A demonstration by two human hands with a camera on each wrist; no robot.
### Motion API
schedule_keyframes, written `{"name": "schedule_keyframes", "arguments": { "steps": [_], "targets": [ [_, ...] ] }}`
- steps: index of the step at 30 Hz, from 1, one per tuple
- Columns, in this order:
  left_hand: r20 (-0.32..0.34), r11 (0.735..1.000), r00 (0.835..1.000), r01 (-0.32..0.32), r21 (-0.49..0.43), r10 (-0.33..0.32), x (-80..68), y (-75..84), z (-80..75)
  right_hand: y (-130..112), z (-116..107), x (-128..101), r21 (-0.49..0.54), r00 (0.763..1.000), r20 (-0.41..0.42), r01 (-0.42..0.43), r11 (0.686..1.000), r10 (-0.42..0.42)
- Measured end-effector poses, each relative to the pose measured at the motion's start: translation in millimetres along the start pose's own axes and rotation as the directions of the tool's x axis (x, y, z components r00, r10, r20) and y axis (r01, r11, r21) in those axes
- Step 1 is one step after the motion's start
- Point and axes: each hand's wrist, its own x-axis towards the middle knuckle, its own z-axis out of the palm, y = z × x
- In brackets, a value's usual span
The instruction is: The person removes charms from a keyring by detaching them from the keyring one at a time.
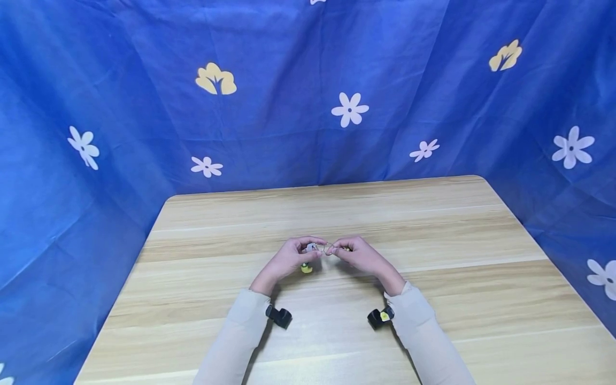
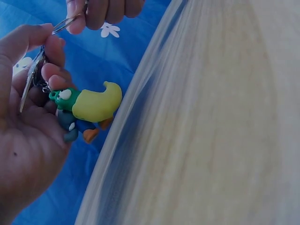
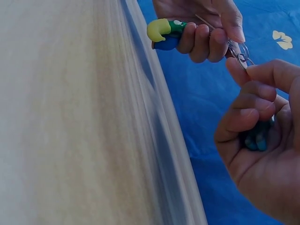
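Note:
Over the middle of the table, my left hand and right hand meet at thin metal key rings. The left thumb and fingers pinch a ring of a keychain whose small figure, yellow, green and blue with orange feet, hangs beside the palm. A flat metal piece dangles there too, partly behind the fingers. From the other side, my right thumb and forefinger pinch the thin ring. The curled right fingers also hold a dark teal object against the palm; most of it is hidden.
A light wood-grain table extends around both forearms. Blue cloth with white and yellow flower prints hangs behind it and at the sides. Black wrist cameras are strapped over the pale sleeves.

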Motion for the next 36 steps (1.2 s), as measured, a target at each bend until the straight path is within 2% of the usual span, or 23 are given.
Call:
{"name": "schedule_keyframes", "arguments": {
  "steps": [7,15,27,32,36],
  "targets": [
    [-0.025,1.0,1.0,0.01,-0.02,-0.011,0.8,-2.1,1.1,0.6,-1.0,-0.8,0.059,0.999,0.034,-0.009,0.998,0.007],
    [-0.041,1.0,0.999,0.024,-0.006,-0.024,-1.6,3.2,1.7,-1.8,-1.7,-1.6,0.111,0.998,0.069,-0.017,0.994,0.009],
    [-0.063,0.999,0.997,0.044,0.021,-0.043,-1.6,-0.4,2.9,-3.9,1.8,-3.8,0.011,0.997,0.08,0.023,1.0,-0.024],
    [-0.034,1.0,0.999,0.023,-0.011,-0.023,-2.2,-2.5,3.6,-3.6,1.7,-5.9,-0.022,0.999,0.048,0.021,1.0,-0.02],
    [-0.013,1.0,1.0,0.018,0.012,-0.018,-3.3,-2.7,4.6,-2.6,1.4,-7.3,-0.036,1.0,0.014,-0.002,0.999,0.002]
  ]
}}
